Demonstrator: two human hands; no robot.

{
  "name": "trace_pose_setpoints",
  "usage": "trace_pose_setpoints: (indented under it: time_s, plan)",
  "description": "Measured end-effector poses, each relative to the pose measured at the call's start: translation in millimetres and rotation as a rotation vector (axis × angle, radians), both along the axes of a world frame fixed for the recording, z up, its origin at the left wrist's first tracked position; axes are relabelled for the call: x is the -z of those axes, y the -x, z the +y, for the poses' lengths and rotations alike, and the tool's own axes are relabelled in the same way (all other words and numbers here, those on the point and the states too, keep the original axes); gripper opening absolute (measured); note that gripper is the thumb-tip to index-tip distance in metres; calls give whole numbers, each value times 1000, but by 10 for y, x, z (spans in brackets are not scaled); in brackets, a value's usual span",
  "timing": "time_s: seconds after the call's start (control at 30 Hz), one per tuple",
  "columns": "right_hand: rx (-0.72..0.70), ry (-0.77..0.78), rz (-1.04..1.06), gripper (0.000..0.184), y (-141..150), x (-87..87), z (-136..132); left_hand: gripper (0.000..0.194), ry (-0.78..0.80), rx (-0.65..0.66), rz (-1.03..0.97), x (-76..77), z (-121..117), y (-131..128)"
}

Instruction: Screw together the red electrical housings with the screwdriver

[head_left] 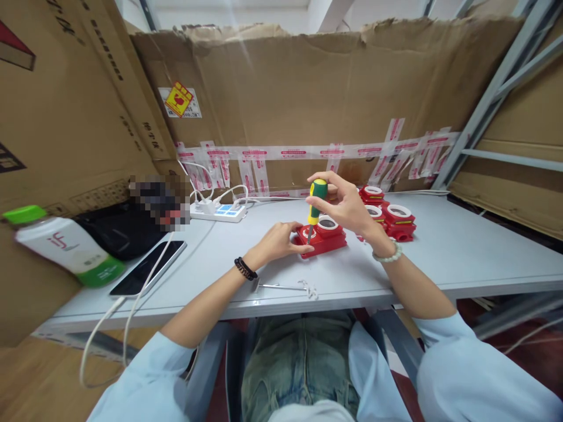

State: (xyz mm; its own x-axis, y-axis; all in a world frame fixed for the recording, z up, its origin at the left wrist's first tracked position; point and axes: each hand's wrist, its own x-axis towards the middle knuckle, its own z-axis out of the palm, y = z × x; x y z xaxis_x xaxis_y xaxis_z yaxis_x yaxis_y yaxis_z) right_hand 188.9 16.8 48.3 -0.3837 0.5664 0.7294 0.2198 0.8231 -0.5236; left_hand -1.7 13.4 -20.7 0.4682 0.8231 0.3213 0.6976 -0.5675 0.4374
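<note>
A short screwdriver with a green and yellow handle [318, 192] is held nearly upright by the right hand [342, 204], its handle gripped between thumb and fingers; its dark shaft is pointed down at the left part of a red rectangular housing with two round fittings [331, 244], though whether a screw is met by the tip cannot be told; the housing is set on a pale grey table [466, 246], near its front edge and between the forearms; its left end is pinched by the left hand [278, 241], with the thumb laid along the near side. More red housings with white rings [398, 218] are grouped behind and to the right, partly hidden by the right hand; in front, a thin metal rod [281, 286] is laid near the table's edge, with small white scraps [311, 289] at its right end (their exact kind cannot be made out); farther left, a dark-screened flat phone [148, 269] is crossed by a white cable [152, 274], and beside it a white and green bottle with a bright green cap [65, 249] is seen tilted.
</note>
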Motion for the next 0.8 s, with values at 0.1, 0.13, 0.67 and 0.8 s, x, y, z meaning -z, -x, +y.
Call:
trace_pose_setpoints:
  time_s: [0.1, 0.13, 0.67, 0.8]
  plan:
    - [224, -128, 2, 31, 46, 40, -2, 63, -19, -4, 7, 14, 13, 3]
    - [229, -134, -20, 31, 47, 42, -6, 63, -23, -4, 6, 17, 16, 3]
    - [47, -36, -87, 41, -6, -8, -40, 61, 8, 2, 1, 4, 11, -3]
    - [-109, 72, -88, 44, -61, -32, -21, 62, 14, -2, -5, 1, 6, -1]
